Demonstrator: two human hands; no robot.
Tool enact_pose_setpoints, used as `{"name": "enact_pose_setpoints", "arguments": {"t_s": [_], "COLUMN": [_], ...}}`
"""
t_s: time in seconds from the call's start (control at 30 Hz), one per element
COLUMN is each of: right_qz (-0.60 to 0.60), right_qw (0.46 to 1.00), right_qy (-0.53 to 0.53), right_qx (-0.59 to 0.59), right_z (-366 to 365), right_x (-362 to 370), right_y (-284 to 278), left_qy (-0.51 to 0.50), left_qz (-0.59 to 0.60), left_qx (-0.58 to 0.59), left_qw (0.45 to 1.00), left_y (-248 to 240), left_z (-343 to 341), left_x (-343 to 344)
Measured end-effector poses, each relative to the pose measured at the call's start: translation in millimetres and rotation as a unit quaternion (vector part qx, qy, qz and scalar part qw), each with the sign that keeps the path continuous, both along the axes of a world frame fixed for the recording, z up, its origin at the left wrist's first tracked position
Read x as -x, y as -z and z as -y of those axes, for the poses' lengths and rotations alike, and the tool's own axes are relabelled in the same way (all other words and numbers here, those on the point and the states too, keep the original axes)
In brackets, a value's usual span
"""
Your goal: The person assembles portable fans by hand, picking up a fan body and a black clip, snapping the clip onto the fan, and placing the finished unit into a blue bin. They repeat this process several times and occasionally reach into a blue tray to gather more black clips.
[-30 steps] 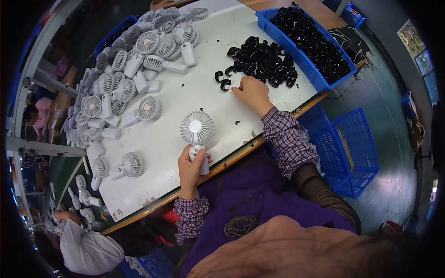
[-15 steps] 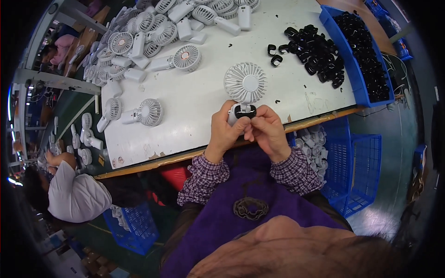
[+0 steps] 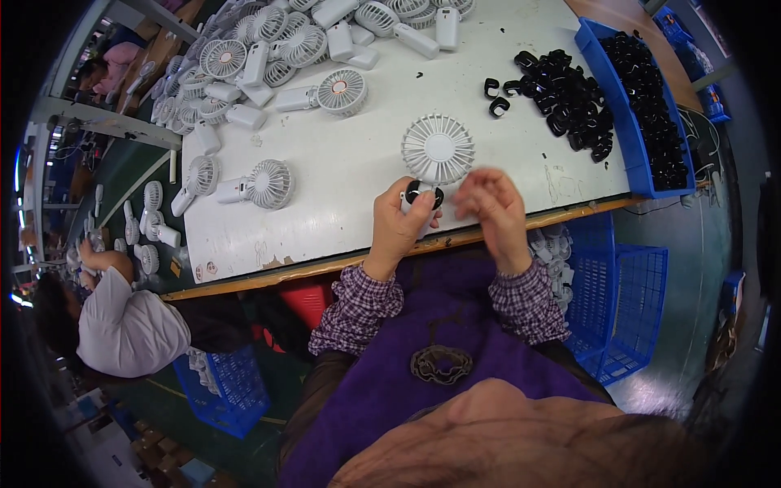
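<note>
White hand fan (image 3: 439,148) sits in the left hand (image 3: 394,224), over the near edge of the table. The left fingers are wrapped tight around its handle, and the round head points away from the person. A shiny black clip (image 3: 438,198) is at the top of the handle, with the left thumb on it. The right hand (image 3: 498,207) is just beside the fan, with its fingers loose and a bit blurry.

On the white table (image 3: 350,191), more fans lie to the left, and a big heap of fans (image 3: 305,46) is farther back. To the right is a messy pile of black clips (image 3: 561,102), near a long blue tray (image 3: 622,106) full of them. Below the table's right side stands a blue crate (image 3: 639,297). Far left, a person in a white shirt (image 3: 134,333) has an arm near other fans.
</note>
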State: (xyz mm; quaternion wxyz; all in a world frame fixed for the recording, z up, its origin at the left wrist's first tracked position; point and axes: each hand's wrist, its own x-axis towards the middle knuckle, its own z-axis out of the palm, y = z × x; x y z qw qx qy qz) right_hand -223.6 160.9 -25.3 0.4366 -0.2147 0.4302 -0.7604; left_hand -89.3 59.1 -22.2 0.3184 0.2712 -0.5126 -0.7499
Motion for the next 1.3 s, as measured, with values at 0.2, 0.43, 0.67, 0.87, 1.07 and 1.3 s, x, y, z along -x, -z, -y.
{"name": "enact_pose_setpoints", "arguments": {"t_s": [0.2, 0.43, 0.67, 0.87, 1.07, 1.3], "right_qz": [0.062, 0.069, -0.058, 0.097, 0.208, 0.234], "right_qw": [0.986, 0.973, 0.997, 0.988, 0.953, 0.945], "right_qy": [-0.088, -0.144, 0.036, -0.116, -0.205, -0.198], "right_qx": [0.126, 0.166, -0.037, 0.024, 0.074, 0.111], "right_z": [32, 36, 52, 38, 23, 4], "right_x": [38, 27, 29, 30, -7, -13], "right_y": [0, -3, -22, 1, 13, -19], "left_qy": [0.108, 0.242, 0.267, 0.311, 0.337, 0.276], "left_qz": [-0.030, -0.160, -0.112, -0.216, -0.281, -0.240], "left_qx": [-0.169, -0.329, -0.380, -0.428, -0.424, -0.404], "left_qw": [0.979, 0.898, 0.878, 0.821, 0.792, 0.838], "left_y": [4, 10, 3, 24, 26, -23], "left_z": [-12, -18, -19, -7, -19, -48], "left_x": [6, 12, 18, -2, -3, 3]}}
